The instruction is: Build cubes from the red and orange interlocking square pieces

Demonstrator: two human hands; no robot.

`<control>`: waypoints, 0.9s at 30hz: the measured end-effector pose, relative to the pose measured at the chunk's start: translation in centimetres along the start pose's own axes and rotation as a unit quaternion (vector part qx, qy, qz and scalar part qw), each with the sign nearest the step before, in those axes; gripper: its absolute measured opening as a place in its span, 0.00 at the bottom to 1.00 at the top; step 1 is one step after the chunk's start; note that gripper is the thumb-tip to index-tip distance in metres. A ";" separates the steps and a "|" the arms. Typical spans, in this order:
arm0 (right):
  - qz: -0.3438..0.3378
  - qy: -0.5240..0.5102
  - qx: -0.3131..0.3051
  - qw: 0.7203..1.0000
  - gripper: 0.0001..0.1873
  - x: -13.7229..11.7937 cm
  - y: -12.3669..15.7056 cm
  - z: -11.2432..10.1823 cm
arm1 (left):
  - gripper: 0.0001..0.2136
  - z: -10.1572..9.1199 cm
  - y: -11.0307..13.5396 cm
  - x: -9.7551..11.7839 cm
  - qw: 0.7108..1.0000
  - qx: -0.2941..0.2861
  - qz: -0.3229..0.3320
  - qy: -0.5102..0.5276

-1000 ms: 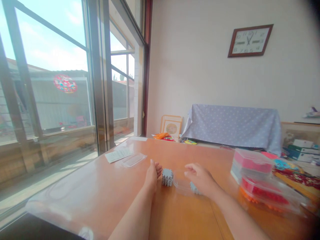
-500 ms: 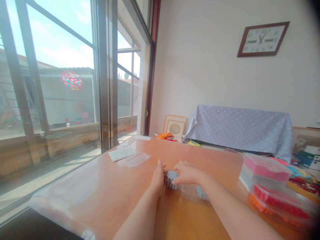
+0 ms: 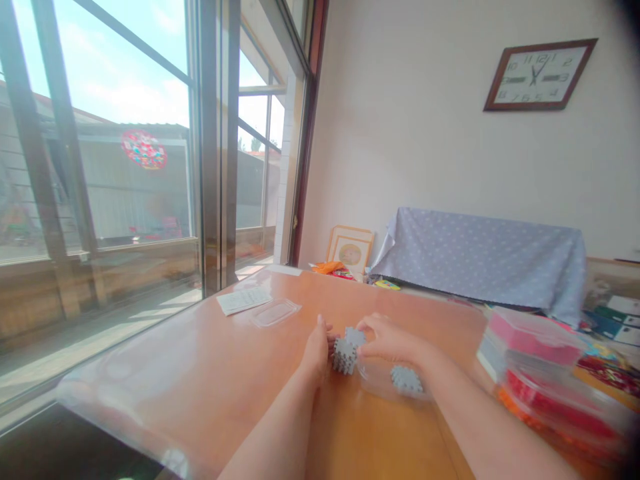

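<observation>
Beside a small stack of grey toothed-edge pieces (image 3: 345,357) is my left hand (image 3: 316,352), its thumb raised and its fingers stretched along the stack's left side. Whether those fingers press on the stack is hard to see. My right hand (image 3: 393,340) pinches a single grey toothed piece (image 3: 355,335) just above and behind the stack. Under my right wrist stands a clear plastic box (image 3: 373,385), with more grey toothed pieces (image 3: 407,379) inside.
A clear lid (image 3: 275,312) and a printed paper sheet (image 3: 243,301) lie at the table's far left. Stacked clear boxes with pink contents (image 3: 535,337) and red contents (image 3: 555,393) stand on the right. The wooden table (image 3: 225,380) runs beside a window.
My right hand has shifted slightly right, and the grey piece in its fingers now shows behind the stack. My left hand stays by the stack. The view has tilted a little.
</observation>
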State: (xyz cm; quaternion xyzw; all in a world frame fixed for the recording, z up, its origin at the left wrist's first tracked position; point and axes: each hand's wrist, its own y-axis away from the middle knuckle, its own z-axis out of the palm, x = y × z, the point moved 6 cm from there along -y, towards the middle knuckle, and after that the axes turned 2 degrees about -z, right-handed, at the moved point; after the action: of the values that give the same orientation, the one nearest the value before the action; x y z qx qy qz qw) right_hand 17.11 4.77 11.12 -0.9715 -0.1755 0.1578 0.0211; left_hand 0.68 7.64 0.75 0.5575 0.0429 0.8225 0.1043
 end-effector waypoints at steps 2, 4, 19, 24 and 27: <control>0.017 -0.001 0.006 1.000 0.27 1.4 1.6 -1.1 | 0.36 -0.1 -0.1 0.1 1.000 0.008 0.012 -0.008; 0.038 0.006 -0.005 0.999 0.27 3.1 3.4 -1.8 | 0.36 -0.1 -0.2 0.1 0.999 0.014 0.025 -0.018; 0.165 0.050 -0.087 0.981 0.40 10.6 8.6 -0.1 | 0.36 -0.3 -0.5 0.0 0.998 0.009 0.048 -0.051; 0.156 0.055 -0.056 0.985 0.26 9.6 8.6 -0.4 | 0.36 -0.4 -0.7 -0.1 0.997 0.012 0.049 -0.059; 0.158 0.064 -0.046 0.984 0.17 8.9 8.5 0.0 | 0.36 -0.5 -0.9 -0.2 0.997 0.011 0.047 -0.057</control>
State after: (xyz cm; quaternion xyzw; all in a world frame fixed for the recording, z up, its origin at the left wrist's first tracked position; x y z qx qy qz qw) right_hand 27.85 -0.08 7.69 -0.9950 -0.0251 0.0885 -0.0379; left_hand 0.44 8.49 0.23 0.6062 0.0194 0.7927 0.0618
